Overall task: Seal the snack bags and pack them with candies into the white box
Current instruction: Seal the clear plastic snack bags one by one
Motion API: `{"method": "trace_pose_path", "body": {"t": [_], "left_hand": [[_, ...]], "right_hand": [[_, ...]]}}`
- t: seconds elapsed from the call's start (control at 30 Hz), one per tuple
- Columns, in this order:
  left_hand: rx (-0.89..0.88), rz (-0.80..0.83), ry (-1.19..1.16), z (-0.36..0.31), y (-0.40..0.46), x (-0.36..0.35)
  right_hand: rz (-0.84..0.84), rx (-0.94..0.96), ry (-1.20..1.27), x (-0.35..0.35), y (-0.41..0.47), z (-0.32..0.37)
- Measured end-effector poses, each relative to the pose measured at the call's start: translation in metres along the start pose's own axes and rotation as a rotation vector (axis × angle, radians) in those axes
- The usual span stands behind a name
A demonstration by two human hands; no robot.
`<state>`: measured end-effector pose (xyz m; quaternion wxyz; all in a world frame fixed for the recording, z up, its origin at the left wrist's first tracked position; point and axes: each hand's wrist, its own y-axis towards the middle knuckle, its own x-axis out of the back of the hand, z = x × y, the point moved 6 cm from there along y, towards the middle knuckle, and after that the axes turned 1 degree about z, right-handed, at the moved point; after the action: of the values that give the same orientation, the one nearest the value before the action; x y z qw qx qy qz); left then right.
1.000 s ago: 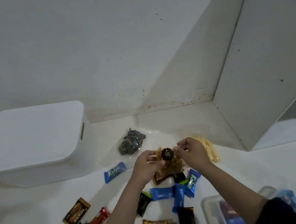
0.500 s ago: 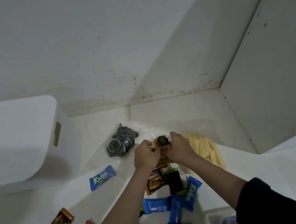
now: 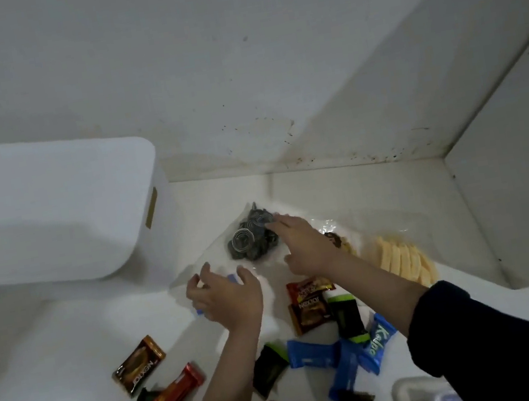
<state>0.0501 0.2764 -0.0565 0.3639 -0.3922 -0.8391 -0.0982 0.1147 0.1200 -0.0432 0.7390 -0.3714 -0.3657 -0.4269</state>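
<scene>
- Step in hand: both hands reach for the clear zip bag of dark round biscuits (image 3: 252, 238), which lies flat on the white counter (image 3: 55, 354) toward its back edge, just right of the white box (image 3: 50, 213). It looks like the next bag to be sealed.
- Right hand (image 3: 301, 246): fingers extended and relaxed, fingertips (image 3: 275, 223) at the far right side of the biscuit bag; whether they touch the plastic cannot be told. It holds nothing.
- Left hand (image 3: 226, 294): fingers loosely spread and slightly curved, hovering over the bag's near transparent end; no grasp is visible. A blue wrapper (image 3: 232, 278) shows partly beneath it.
- Other snack bags: a bag of brown biscuits (image 3: 337, 240), mostly hidden by the right forearm, and a bag of pale yellow sticks (image 3: 404, 259), both toward the counter's back right corner.
- White box: stands at the counter's left side with its lid on; nothing visible is packed in it.
- Candies: wrapped pieces lie scattered along the near edge, among them a Nextar bar (image 3: 139, 364), a red bar (image 3: 173, 400) and blue Kalpa packs (image 3: 377, 343).
- Next move, as judged: pinch the bag's open strip between both hands and press along it; thin, slippery film calls for a steadying hold near the mouth.
</scene>
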Motion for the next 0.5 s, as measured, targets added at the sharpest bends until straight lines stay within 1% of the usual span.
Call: {"method": "trace_pose_path", "body": {"t": [0.03, 0.1, 0.2, 0.27, 0.37, 0.43, 0.5], "left_hand": [[0.053, -0.002, -0.012, 0.008, 0.005, 0.005], [0.088, 0.047, 0.003, 0.023, 0.019, 0.009], [0.135, 0.166, 0.026, 0.039, 0.04, 0.006], [0.154, 0.208, 0.036, 0.042, 0.05, 0.006], [0.185, 0.214, 0.044, 0.036, 0.058, 0.011], [0.208, 0.217, -0.045, 0.034, 0.061, 0.014], [0.19, 0.242, -0.221, 0.031, 0.062, 0.017]], "right_hand": [[0.049, 0.074, -0.09, -0.007, 0.008, 0.01], [0.116, 0.176, -0.267, -0.021, 0.021, 0.022], [0.157, 0.215, -0.357, -0.038, 0.031, 0.029], [0.113, 0.208, -0.352, -0.041, 0.035, 0.029], [0.011, 0.233, -0.278, -0.043, 0.035, 0.032], [-0.078, 0.25, -0.191, -0.041, 0.034, 0.035], [-0.154, 0.229, -0.094, -0.033, 0.03, 0.038]]}}
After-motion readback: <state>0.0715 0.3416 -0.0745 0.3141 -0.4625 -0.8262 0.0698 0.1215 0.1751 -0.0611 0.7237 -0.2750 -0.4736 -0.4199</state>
